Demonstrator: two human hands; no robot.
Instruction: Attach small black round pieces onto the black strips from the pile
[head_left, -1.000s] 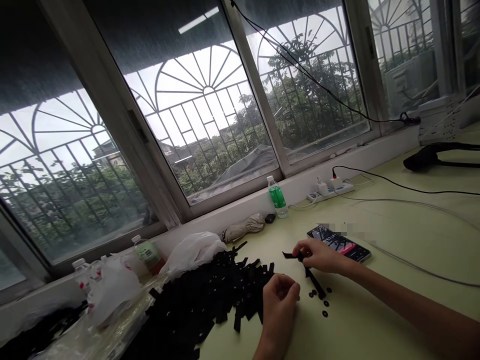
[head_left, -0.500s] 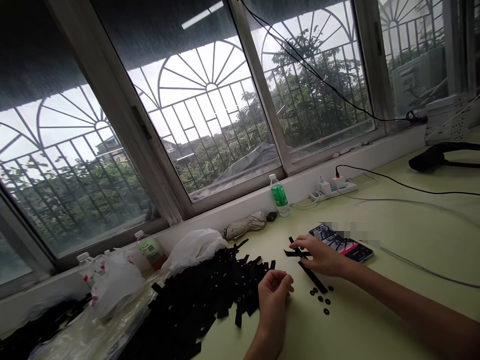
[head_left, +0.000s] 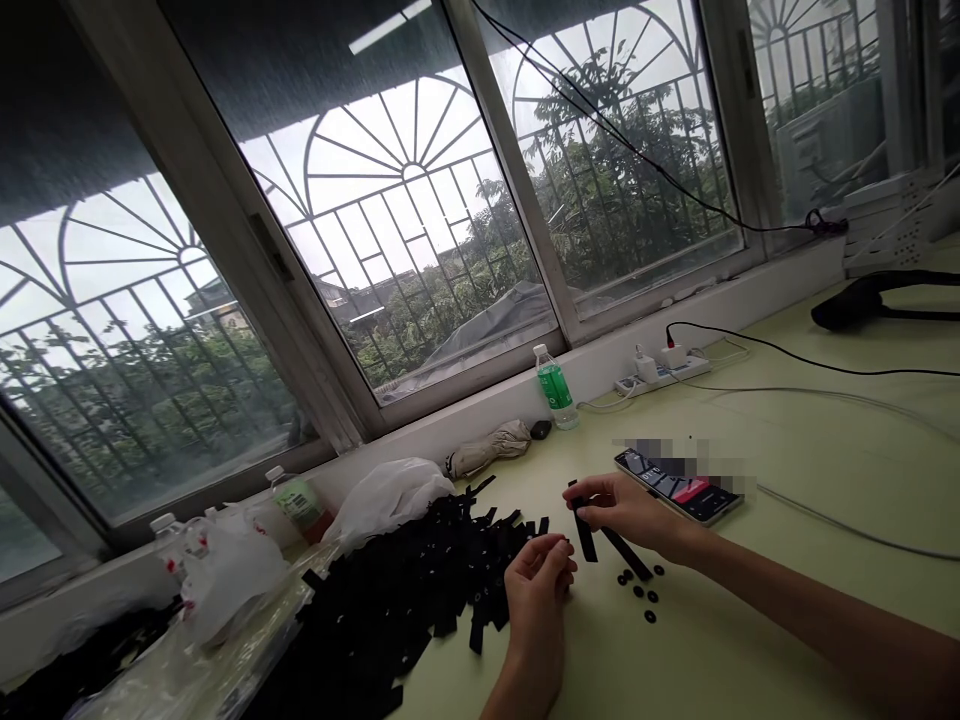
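My right hand (head_left: 626,508) pinches a short black strip (head_left: 584,532) between thumb and fingers, and the strip hangs down toward my other hand. Just left of it, my left hand (head_left: 536,590) has its thumb and fingertips pressed together; whatever they hold is too small to make out. Another black strip (head_left: 627,555) lies on the table under the right hand, partly hidden by it. Several small black washer-like rings (head_left: 639,592) are scattered beside that strip. A large heap of black strips (head_left: 397,600), some with small rings on them, spreads to the left of my left hand.
A phone (head_left: 709,505) with its screen lit lies beyond my right wrist. Along the window wall are a green-labelled bottle (head_left: 555,390), a power strip (head_left: 667,376), a folded beige cloth item (head_left: 489,450) and white plastic bags (head_left: 394,495). Cables (head_left: 825,520) cross the table's right side.
My right hand has drawn a strip up and turned it from lying crosswise to hanging nearly upright. My left hand has shifted slightly left and up, still pinched.
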